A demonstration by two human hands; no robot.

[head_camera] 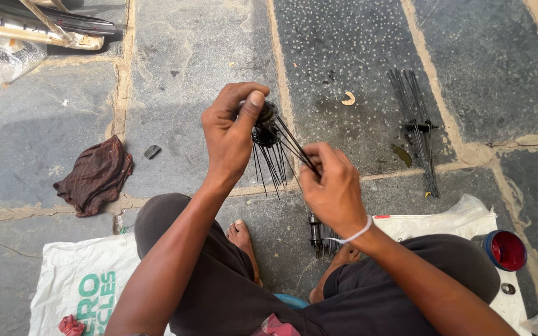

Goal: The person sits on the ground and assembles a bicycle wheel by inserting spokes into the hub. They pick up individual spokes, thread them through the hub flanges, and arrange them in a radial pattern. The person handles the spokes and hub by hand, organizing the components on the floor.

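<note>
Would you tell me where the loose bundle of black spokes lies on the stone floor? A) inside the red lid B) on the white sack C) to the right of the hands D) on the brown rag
C: the spoke bundle lies on the floor, right of both hands.

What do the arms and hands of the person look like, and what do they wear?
Both arms are bare, with no sleeves in view and no gloves. The left hand wears nothing: no ring, watch or band shows. The right hand has a thin white band around its wrist. The fingernails are short.
</note>
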